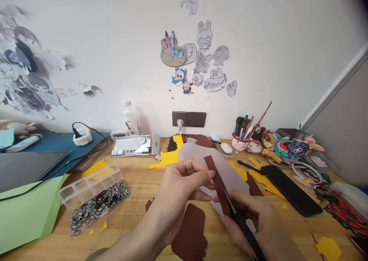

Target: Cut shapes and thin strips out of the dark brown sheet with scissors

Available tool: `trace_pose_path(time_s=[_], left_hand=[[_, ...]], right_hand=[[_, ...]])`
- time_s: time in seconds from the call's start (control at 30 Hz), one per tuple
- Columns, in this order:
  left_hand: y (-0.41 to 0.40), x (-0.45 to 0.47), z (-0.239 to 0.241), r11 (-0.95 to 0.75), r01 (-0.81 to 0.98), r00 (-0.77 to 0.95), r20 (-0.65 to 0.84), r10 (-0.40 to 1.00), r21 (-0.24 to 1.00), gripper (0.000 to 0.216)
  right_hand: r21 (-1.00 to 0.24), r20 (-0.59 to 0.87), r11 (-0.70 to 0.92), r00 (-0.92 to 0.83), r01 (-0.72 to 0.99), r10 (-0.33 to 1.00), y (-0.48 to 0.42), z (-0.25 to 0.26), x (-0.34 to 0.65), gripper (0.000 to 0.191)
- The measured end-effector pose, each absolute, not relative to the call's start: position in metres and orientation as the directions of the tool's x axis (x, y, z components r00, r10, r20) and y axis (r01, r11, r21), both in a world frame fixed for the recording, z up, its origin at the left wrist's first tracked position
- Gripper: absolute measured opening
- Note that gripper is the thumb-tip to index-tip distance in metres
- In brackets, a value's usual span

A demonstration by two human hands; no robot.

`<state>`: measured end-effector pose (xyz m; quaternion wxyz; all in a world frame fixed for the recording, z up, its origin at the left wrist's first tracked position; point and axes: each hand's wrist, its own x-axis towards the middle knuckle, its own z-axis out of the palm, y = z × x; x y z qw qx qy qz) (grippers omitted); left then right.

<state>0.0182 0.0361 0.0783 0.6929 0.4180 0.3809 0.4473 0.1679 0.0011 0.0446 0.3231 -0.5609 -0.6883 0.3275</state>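
My left hand (188, 180) pinches a narrow strip of dark brown paper (211, 164) between thumb and fingers, above the table. In my right hand (255, 215) is a pair of scissors with black handles (244, 230), pointing up and away along the strip's right edge. The blades lie against the strip; whether they are parted I cannot make out. Below my hands, a larger brown paper cutout (191, 230) with rounded corners lies on the wooden table (138, 211). Behind them spreads a pale lilac sheet (195, 153), partly covered by my hands.
At left stand a clear compartment box (97, 199) full of metal snap rings and a green sheet (28, 215). A black phone (291, 190) lies at right, near yellow paper scraps (329, 247). A water bottle (130, 119) and a pen cup (243, 140) stand by the wall.
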Motion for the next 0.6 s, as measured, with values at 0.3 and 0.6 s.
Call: trace_pose_path(time_s=[0.3, 0.6], left_hand=[[0.0360, 0.0205, 0.0776, 0.282, -0.302, 0.354, -0.168, 0.920, 0.911, 0.015], [0.0346, 0.0190, 0.0765, 0.283, -0.305, 0.350, -0.169, 0.921, 0.910, 0.015]], right_hand=[[-0.857, 0.059, 0.119, -0.133, 0.501, 0.989, 0.0024, 0.0441, 0.1676, 0.024], [-0.790, 0.092, 0.183, -0.182, 0.585, 0.979, 0.0027, 0.0402, 0.1719, 0.021]])
